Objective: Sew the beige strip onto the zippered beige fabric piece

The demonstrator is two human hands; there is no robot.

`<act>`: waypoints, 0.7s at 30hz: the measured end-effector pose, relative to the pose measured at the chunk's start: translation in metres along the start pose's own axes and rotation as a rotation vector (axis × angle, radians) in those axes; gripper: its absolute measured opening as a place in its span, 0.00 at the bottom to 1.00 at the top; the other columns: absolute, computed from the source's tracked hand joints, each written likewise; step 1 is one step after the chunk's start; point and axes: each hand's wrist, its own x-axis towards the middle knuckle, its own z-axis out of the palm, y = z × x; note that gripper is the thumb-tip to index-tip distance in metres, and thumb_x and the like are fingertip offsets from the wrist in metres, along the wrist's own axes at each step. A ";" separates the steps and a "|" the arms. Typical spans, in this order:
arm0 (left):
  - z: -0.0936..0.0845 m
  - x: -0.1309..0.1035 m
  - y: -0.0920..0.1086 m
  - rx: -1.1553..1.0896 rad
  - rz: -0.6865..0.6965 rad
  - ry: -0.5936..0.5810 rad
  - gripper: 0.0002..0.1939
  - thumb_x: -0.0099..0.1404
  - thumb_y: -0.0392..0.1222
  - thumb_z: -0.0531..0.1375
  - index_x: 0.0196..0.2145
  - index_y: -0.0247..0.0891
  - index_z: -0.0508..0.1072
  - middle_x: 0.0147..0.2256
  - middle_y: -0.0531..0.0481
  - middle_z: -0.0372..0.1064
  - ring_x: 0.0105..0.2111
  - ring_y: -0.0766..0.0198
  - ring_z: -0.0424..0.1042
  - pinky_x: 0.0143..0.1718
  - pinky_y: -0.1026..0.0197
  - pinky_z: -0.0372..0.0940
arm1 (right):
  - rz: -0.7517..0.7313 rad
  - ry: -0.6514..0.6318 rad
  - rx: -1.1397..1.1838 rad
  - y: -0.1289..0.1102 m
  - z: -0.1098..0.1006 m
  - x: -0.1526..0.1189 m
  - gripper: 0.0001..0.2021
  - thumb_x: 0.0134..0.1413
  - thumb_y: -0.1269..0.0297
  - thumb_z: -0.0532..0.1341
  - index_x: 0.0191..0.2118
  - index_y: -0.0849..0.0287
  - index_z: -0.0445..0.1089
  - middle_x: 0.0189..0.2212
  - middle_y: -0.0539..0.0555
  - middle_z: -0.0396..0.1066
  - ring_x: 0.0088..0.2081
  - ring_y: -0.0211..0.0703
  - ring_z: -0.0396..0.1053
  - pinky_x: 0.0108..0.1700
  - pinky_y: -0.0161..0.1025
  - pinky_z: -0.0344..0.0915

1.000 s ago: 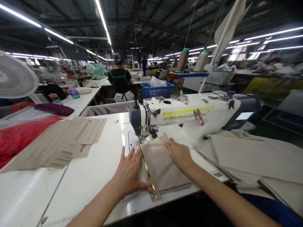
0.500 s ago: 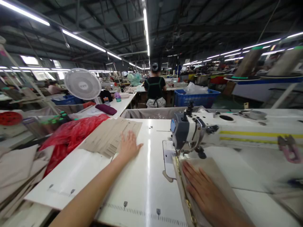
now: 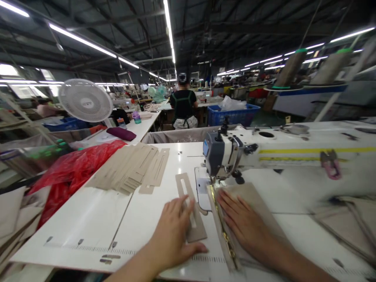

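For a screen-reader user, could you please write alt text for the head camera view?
At a white sewing machine, the left hand rests on a slotted beige fabric strip while the right hand presses flat on a beige zippered fabric piece under the needle. Stacked beige strips lie to the left.

The hall is lit from above by long fluorescent tubes (image 3: 169,23), which are seen as blown-out white streaks against a dark ceiling. A bright band of glare is thrown down the white surface (image 3: 96,219) near the sewing machine (image 3: 264,152). Only soft, faint shadows are cast under the hands. Strong wide-angle distortion is seen: straight lines are bent towards the edges. The right side and the far background are smeared by motion blur, while the centre is rendered fairly sharp.
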 end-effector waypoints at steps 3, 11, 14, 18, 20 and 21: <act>-0.003 0.001 -0.011 0.021 0.092 -0.123 0.58 0.48 0.71 0.59 0.63 0.28 0.43 0.62 0.29 0.36 0.61 0.39 0.36 0.58 0.35 0.40 | 0.001 -0.024 0.031 -0.002 -0.014 0.006 0.23 0.62 0.65 0.45 0.60 0.67 0.56 0.59 0.59 0.52 0.59 0.50 0.49 0.57 0.54 0.52; 0.024 -0.027 -0.011 0.129 0.316 0.085 0.31 0.63 0.43 0.55 0.62 0.45 0.50 0.61 0.47 0.48 0.60 0.49 0.49 0.54 0.48 0.55 | -0.022 -0.026 0.082 0.000 -0.027 0.015 0.23 0.60 0.68 0.47 0.60 0.66 0.54 0.61 0.57 0.48 0.61 0.48 0.43 0.60 0.54 0.45; 0.023 -0.019 -0.012 0.086 0.327 0.153 0.37 0.58 0.49 0.57 0.62 0.40 0.49 0.62 0.41 0.44 0.60 0.43 0.46 0.55 0.41 0.53 | -0.003 -0.064 0.122 -0.002 -0.031 0.016 0.24 0.59 0.67 0.49 0.60 0.65 0.54 0.60 0.56 0.49 0.60 0.47 0.44 0.60 0.52 0.45; 0.016 0.009 -0.017 0.019 0.301 0.184 0.30 0.58 0.34 0.51 0.59 0.38 0.56 0.54 0.40 0.60 0.52 0.50 0.61 0.50 0.47 0.62 | 0.050 -0.023 0.145 -0.010 -0.034 0.011 0.23 0.59 0.69 0.48 0.59 0.67 0.57 0.59 0.58 0.54 0.59 0.46 0.47 0.59 0.50 0.46; 0.016 0.026 -0.020 0.018 0.290 0.216 0.24 0.60 0.30 0.48 0.53 0.39 0.65 0.47 0.41 0.65 0.44 0.54 0.67 0.44 0.50 0.66 | 0.073 -0.040 0.131 -0.013 -0.034 0.007 0.24 0.59 0.69 0.48 0.60 0.69 0.54 0.60 0.58 0.51 0.60 0.46 0.45 0.61 0.50 0.44; 0.017 0.035 -0.022 0.023 0.289 0.235 0.22 0.61 0.30 0.47 0.50 0.39 0.68 0.46 0.41 0.66 0.43 0.54 0.68 0.43 0.50 0.67 | 0.076 -0.059 0.121 -0.015 -0.033 0.006 0.24 0.59 0.69 0.48 0.61 0.69 0.52 0.60 0.58 0.49 0.61 0.46 0.42 0.61 0.51 0.43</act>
